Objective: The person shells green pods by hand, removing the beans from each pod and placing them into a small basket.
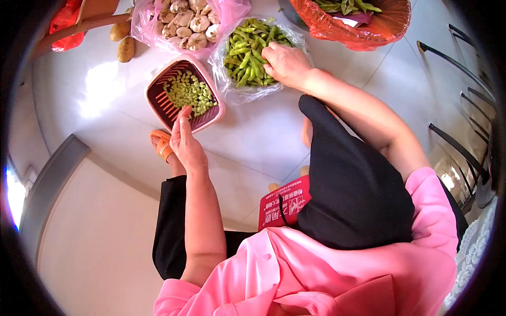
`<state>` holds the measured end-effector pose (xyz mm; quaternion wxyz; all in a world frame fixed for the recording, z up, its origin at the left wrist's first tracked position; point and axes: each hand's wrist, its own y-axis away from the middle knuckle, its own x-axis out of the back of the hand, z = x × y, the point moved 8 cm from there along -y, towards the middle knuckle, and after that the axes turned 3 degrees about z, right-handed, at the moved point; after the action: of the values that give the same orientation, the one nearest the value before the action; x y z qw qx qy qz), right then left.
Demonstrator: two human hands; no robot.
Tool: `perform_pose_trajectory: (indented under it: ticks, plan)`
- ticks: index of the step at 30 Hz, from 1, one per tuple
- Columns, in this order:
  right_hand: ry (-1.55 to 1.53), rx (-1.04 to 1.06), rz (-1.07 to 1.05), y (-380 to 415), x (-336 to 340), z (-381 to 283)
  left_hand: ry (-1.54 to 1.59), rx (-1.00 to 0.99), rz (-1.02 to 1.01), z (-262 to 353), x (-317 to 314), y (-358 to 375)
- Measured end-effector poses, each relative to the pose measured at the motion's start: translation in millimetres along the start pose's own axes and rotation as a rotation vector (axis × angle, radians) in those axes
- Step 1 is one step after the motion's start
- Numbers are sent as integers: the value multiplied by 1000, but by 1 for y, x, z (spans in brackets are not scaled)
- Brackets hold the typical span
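Observation:
My left hand (187, 142) is over the near rim of a pink-rimmed plastic basket (220, 111), its fingers pressed together and pointing inward. Whether anything is between its fingertips is hidden. Shelled green beans (191, 92) cover part of the basket's dark slatted bottom. To the right, my right hand (287, 64) has its fingers curled down at the edge of a heap of green edamame pods (245, 55). Its fingertips are among the pods and partly hidden. A clear plastic bag (237, 95) surrounds the heap.
Garlic bulbs fill a pink bag (142, 23) behind the basket, with potatoes (126, 49) beside it. An orange-red bag (363, 39) lines a bin holding pods at the back right. Black curved metal bars (458, 66) stand at right, and a pale panel (100, 221) at left.

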<state>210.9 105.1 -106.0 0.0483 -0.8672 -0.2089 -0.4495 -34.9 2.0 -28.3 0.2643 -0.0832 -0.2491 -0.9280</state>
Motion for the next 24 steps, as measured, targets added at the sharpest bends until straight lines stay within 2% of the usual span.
perform_pose_trajectory:
  ticks: [1, 2, 4, 5, 6, 7, 9, 11, 12, 13, 14, 16, 18, 22, 24]
  plan:
    - [5, -5, 0, 0, -1, 0, 5, -77, 45, 3, 5, -1]
    - [10, -10, -2, 1, -2, 1, 6, -74, 44, -2, 5, 0]
    - [-60, -24, 6, 4, 6, -1, -291, -453, -81, 34, -27, 19]
    - [-131, -38, 15, 7, 11, -3, -481, -606, -173, 51, -49, 35]
    - [-131, -38, 8, 10, 19, -10, -543, -733, -272, 59, -72, 46]
    - [-288, -52, -111, 14, 23, -21, -612, -909, -380, 72, -96, 60]
    - [-522, -132, -289, 23, 35, -40, -814, -993, -433, 74, -130, 71]
    - [-597, -175, -300, 24, 48, -44, -834, -1054, -428, 73, -142, 68]
    - [-673, -217, -305, 25, 49, -42, -828, -1056, -432, 74, -143, 67]
    - [-827, -242, -263, 26, 41, -35, -779, -970, -441, 75, -142, 62]
    - [-828, -243, -264, 29, 40, -31, -735, -883, -445, 74, -140, 57]
    - [-1156, -561, -376, 38, 35, -30, -651, -848, -399, 75, -138, 57]
    - [-1108, -565, -373, 40, 36, -30, -518, -546, -344, 57, -127, 47]
    - [-1075, -504, -347, 42, 36, -32, -461, -399, -336, 41, -125, 49]
    - [-1012, -516, -389, 43, 34, -31, -477, -401, -346, 44, -126, 52]
